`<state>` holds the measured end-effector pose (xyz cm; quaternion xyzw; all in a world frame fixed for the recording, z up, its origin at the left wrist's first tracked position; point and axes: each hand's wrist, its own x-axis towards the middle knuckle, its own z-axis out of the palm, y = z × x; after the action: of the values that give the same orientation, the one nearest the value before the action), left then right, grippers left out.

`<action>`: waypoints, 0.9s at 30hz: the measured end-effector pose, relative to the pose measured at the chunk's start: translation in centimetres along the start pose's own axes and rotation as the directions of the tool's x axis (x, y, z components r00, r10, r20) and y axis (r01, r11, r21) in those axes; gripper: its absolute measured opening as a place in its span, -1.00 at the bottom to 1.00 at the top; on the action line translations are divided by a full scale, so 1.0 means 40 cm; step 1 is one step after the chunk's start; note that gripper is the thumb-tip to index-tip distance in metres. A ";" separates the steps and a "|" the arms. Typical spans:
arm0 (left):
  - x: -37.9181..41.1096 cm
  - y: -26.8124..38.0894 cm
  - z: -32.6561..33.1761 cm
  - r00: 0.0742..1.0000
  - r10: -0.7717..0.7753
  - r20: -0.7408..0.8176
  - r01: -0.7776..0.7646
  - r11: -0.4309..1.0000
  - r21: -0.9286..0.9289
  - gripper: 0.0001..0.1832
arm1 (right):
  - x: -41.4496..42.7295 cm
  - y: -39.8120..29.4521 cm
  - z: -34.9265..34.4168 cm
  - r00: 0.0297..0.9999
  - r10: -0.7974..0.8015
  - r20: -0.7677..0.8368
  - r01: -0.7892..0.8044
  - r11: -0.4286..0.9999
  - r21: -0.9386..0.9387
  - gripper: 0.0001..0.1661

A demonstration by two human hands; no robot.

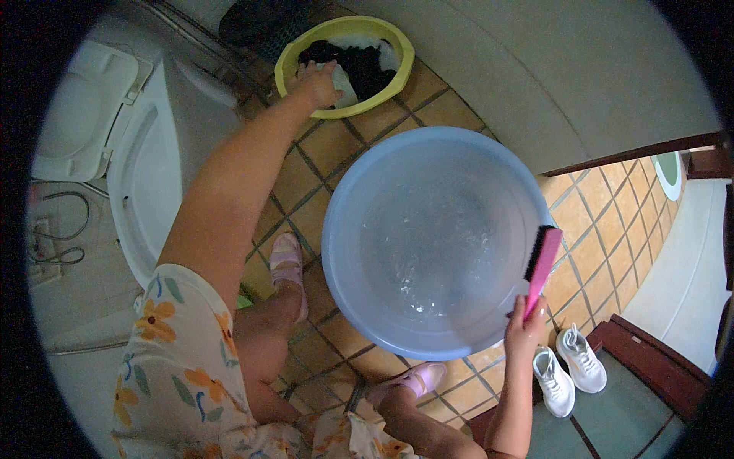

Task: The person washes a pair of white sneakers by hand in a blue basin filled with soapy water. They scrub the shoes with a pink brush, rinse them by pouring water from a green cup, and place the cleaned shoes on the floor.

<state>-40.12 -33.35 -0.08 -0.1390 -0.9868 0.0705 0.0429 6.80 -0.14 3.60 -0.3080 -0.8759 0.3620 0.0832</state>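
My right hand (524, 324) is closed round the handle of a pink brush (545, 261) with black bristles, upright over the right rim of a large blue plastic basin (344, 172). Water with small ripples fills part of that basin. At the top, my left hand (321, 83) reaches into a yellow plastic tub (408, 54), its fingers spread on a pale block-like item (346, 92); whether it grips the item I cannot tell. Dark wet cloth (370, 69) and some whitish suds lie beside it in the tub.
A toilet with its lid up (143, 189) stands on the left. White lace-up sneakers (582, 358) sit at the lower right by a dark red door sill (654, 367). A dark mesh basket (264, 28) is behind the tub. My feet in pink shoes rest on brown floor tiles (338, 146).
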 end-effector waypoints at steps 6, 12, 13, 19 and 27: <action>-0.246 0.074 -0.035 0.882 0.073 0.465 0.256 0.756 -0.603 -0.41 | 0.052 0.075 -0.077 0.971 -0.182 -0.153 0.106 0.908 -0.407 -0.82; -0.574 0.075 0.030 0.802 0.283 0.525 0.382 0.432 -0.817 -0.42 | 0.080 0.189 0.026 0.963 0.020 -0.267 -0.016 1.000 0.017 -0.68; -0.581 0.083 -0.005 0.815 0.241 0.528 0.403 0.419 -0.814 -0.48 | 0.091 0.175 0.033 0.963 0.000 -0.270 0.025 0.996 0.091 -0.69; -0.570 0.082 0.062 0.802 0.287 0.524 0.456 0.274 -0.847 -0.53 | 0.100 0.278 0.024 0.985 0.169 -0.043 -0.152 0.952 0.267 -0.78; -0.644 -0.024 -0.260 0.796 0.191 0.574 0.529 0.241 -0.814 -0.61 | 0.022 -0.076 -0.200 0.948 0.302 0.098 -0.311 0.818 0.484 -0.74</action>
<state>-14.61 -40.16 8.63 0.0077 -0.7912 -0.5095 -0.3382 7.60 3.37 11.40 -0.4100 -0.6940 0.5845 0.0924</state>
